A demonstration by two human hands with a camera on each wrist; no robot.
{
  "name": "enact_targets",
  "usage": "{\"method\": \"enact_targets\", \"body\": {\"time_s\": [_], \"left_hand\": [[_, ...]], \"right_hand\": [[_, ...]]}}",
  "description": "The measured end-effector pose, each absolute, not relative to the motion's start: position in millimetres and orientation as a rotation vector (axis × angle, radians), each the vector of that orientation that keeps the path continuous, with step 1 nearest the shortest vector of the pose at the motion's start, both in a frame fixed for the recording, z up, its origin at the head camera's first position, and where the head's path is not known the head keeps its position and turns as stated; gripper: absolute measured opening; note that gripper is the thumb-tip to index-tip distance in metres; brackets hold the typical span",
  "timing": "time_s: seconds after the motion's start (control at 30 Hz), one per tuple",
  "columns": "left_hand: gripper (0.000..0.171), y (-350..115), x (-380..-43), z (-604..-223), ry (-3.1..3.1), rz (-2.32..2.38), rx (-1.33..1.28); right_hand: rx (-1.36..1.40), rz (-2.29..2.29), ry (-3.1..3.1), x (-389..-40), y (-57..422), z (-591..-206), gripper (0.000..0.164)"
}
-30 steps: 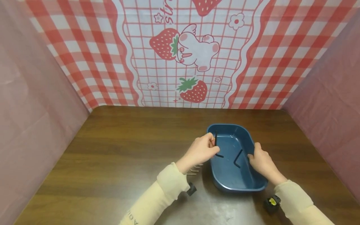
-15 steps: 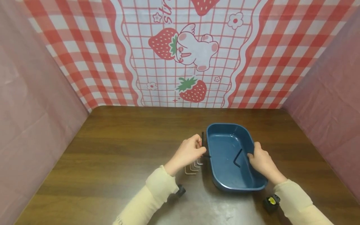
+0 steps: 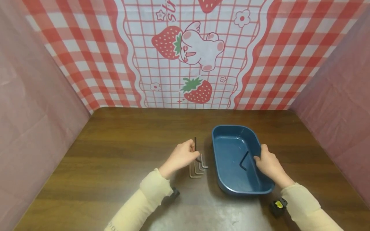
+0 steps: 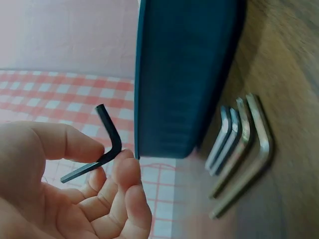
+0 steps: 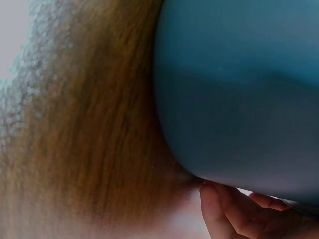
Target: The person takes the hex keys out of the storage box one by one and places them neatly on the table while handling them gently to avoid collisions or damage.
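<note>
Between thumb and fingers my left hand (image 3: 182,155) pinches a black hex key (image 4: 113,139), an L-shaped one, held above the table. Just below it, several silver and brass-toned hex keys (image 3: 196,173) lie side by side; the left wrist view shows these metal hex keys (image 4: 241,149) nested in a row. My right hand (image 3: 270,165) grips the right rim of a blue rectangular basin (image 3: 231,191), thumb over the inside and fingers along the outer wall (image 5: 239,124). Inside the basin lies another black hex key (image 3: 243,161).
The brown wooden table (image 3: 115,160) meets a red-and-white checked cloth (image 3: 196,48) with strawberries at the back. Pink curtains (image 3: 341,86) hang at both sides. Black wrist devices (image 3: 278,207) sit under both cuffs.
My left hand has carried the black hex key from over the basin's left side leftward to above the row of metal hex keys. The right hand stays on the basin rim.
</note>
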State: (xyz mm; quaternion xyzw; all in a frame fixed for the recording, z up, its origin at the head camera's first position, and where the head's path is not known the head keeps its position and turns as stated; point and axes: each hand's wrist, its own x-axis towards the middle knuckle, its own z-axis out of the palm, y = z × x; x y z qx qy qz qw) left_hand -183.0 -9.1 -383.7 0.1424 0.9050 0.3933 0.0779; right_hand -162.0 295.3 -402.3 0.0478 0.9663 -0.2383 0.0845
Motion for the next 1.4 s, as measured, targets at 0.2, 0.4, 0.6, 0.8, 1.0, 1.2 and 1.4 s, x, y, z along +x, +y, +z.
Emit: {"method": "enact_targets", "body": {"time_s": [0.2, 0.4, 0.6, 0.8, 1.0, 1.2, 1.4], "left_hand": [[0.009, -22.1, -179.9, -395.6, 2.698, 1.118, 0.389], [0.01, -31.3, -177.6, -401.6, 2.634, 1.068, 0.37], [0.01, -37.1, -175.0, -409.1, 2.597, 1.035, 0.349], [0.007, -40.8, -171.2, -410.8, 2.555, 1.008, 0.319], [0.008, -42.2, -168.8, -412.7, 2.529, 1.039, 0.303], [0.007, -41.4, -167.7, -414.9, 2.546, 1.05, 0.269], [0.019, -39.3, -165.7, -415.3, 2.571, 1.023, 0.261]], "right_hand": [[0.134, -0.711, 2.884, -161.9, 294.8, -403.0, 0.053], [0.129, -0.698, 2.898, -162.3, 296.7, -401.9, 0.054], [0.138, -0.689, 2.895, -162.2, 295.5, -402.2, 0.053], [0.143, -0.687, 2.898, -161.3, 294.9, -402.0, 0.053], [0.137, -0.687, 2.905, -162.5, 295.3, -402.3, 0.053], [0.15, -0.689, 2.889, -162.7, 295.0, -402.2, 0.052], [0.156, -0.697, 2.877, -162.3, 295.0, -401.7, 0.053]]}}
